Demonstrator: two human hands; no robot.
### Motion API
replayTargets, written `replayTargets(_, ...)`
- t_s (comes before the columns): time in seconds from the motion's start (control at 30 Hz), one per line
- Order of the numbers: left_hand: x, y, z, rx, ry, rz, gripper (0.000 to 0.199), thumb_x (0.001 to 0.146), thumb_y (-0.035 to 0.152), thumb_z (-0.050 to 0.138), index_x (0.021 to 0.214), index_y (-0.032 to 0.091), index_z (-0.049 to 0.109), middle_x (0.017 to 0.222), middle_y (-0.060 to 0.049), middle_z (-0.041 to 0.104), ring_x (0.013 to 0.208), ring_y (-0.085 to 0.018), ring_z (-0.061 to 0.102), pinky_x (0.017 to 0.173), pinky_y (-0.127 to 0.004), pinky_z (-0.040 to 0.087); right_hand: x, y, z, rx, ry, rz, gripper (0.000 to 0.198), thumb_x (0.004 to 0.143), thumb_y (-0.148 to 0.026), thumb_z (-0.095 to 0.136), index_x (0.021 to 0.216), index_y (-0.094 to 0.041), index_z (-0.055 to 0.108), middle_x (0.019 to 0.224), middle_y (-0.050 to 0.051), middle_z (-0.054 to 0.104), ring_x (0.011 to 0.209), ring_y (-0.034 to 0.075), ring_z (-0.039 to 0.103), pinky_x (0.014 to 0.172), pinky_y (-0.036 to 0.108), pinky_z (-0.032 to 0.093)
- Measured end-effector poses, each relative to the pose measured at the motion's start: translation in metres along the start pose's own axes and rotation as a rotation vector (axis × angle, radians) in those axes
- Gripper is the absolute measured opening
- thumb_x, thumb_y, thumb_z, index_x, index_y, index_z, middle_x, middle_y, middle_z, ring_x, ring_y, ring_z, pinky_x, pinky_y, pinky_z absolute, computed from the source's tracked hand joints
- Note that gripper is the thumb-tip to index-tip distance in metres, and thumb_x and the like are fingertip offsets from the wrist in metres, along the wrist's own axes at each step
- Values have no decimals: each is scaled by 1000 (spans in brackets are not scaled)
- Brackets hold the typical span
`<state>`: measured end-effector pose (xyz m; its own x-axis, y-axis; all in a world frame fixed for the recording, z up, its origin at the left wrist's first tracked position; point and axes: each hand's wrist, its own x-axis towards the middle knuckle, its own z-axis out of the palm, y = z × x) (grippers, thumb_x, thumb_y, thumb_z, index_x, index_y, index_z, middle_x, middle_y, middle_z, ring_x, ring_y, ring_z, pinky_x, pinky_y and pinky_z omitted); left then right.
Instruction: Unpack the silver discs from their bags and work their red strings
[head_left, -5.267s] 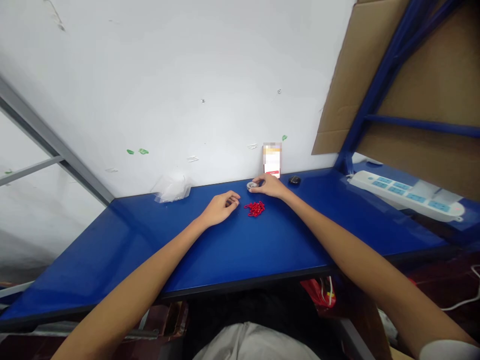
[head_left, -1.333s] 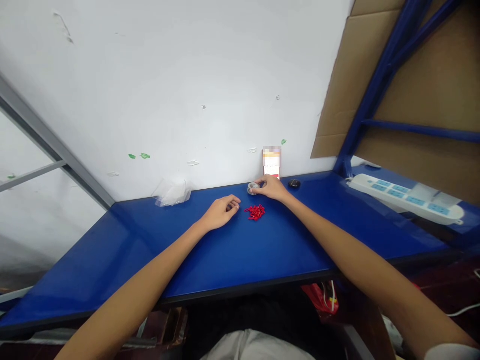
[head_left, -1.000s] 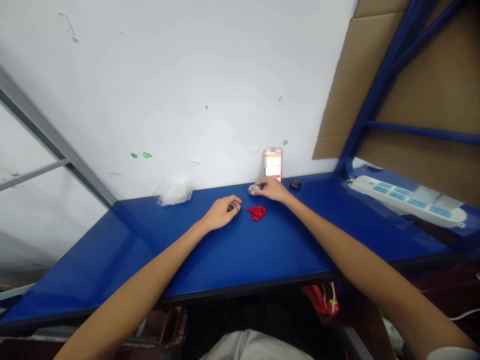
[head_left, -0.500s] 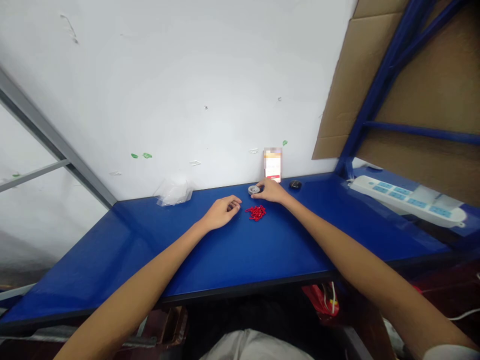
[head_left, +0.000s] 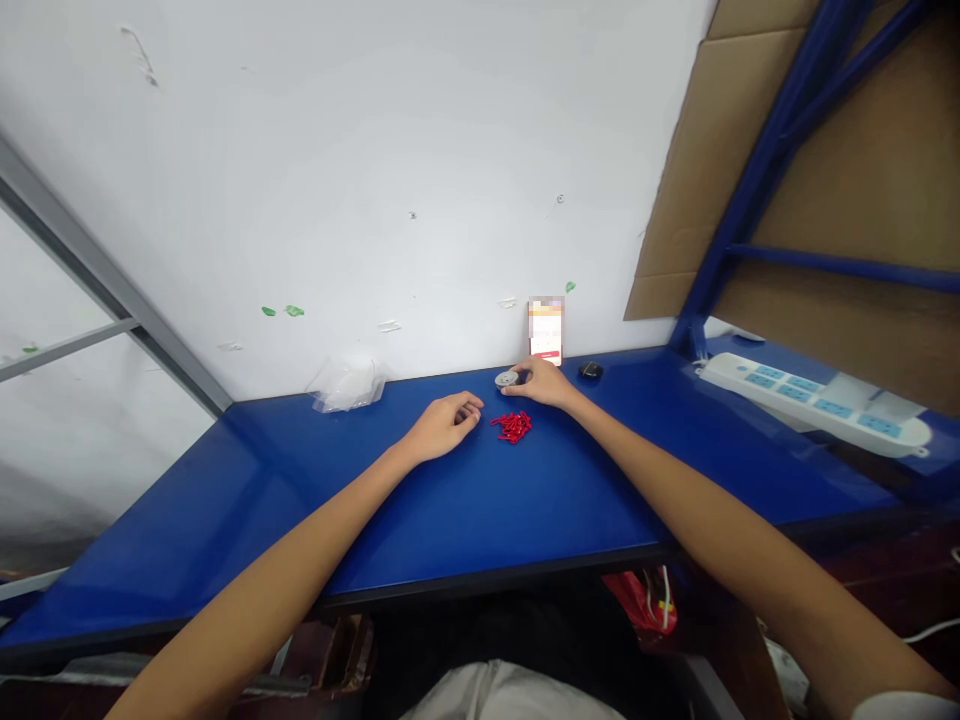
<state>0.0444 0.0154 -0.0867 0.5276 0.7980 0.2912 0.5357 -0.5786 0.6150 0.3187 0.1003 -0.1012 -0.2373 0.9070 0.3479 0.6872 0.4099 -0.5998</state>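
My right hand (head_left: 545, 383) is at the back of the blue table, thumb and fingers closed on the right side of a small grey round disc (head_left: 507, 379). What the disc is cannot be made out. In front of it lies a loose pile of small red stick-like pieces (head_left: 512, 427); neither hand touches them. Just left of the pile, my left hand (head_left: 444, 424) rests on the tabletop with its fingers loosely curved and the thumb apart. I see nothing in it.
A lit phone (head_left: 546, 332) leans against the white wall behind my right hand. To its right sits a small black object (head_left: 590, 370). Clear plastic bags (head_left: 347, 385) lie at the back left. On the right is a white power strip (head_left: 817, 400) beside a blue frame.
The grey disc has tilted slightly in my right hand, showing more of its upper face. My left hand and the red pieces have stayed in place.
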Motion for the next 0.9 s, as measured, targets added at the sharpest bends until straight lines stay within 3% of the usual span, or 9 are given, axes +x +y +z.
replayTargets(0.9, 0, 1, 0, 3, 5, 4, 26, 99, 27, 58, 120, 20, 71, 109, -8, 78, 95, -20, 74, 86, -34, 60, 1, 2, 4, 58, 33, 71, 44, 73, -49, 90, 107, -22, 83, 111, 6, 76, 88, 23, 67, 78, 33, 50)
